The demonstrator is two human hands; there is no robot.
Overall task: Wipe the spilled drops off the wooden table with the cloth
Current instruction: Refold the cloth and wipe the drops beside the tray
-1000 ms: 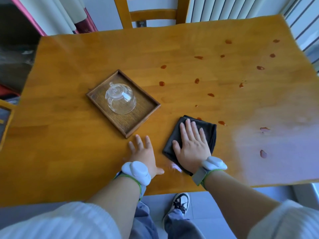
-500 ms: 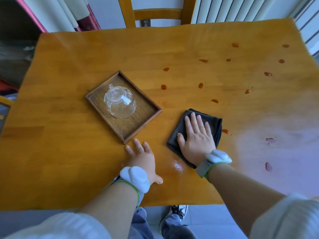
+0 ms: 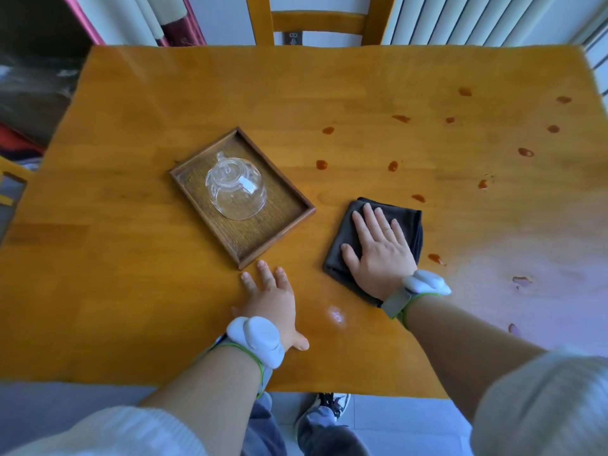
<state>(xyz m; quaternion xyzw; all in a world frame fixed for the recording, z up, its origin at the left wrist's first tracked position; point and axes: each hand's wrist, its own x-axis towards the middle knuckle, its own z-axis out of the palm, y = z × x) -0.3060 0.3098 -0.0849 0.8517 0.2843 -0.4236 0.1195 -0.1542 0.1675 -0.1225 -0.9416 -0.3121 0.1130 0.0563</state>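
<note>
Many reddish drops (image 3: 392, 165) dot the wooden table (image 3: 164, 93); right hand (image 3: 378, 248) flat on cloth (image 3: 342, 255), left hand (image 3: 273, 301) flat on wood.

Looks like somebody's home, dining corner of a lived-in room. You've got a honey-coloured wooden table (image 3: 164, 103) with a matching wooden chair (image 3: 320, 23) pushed in at the far side, a white ribbed radiator (image 3: 460, 18) against the wall behind it, and curtains (image 3: 144, 18) hanging at the far left with a dark red strip in them. A small wooden serving tray (image 3: 279, 225) holds an upside-down glass teacup (image 3: 235, 189), very domestic. Pale tiled floor (image 3: 394, 422) under the table edge.
</note>
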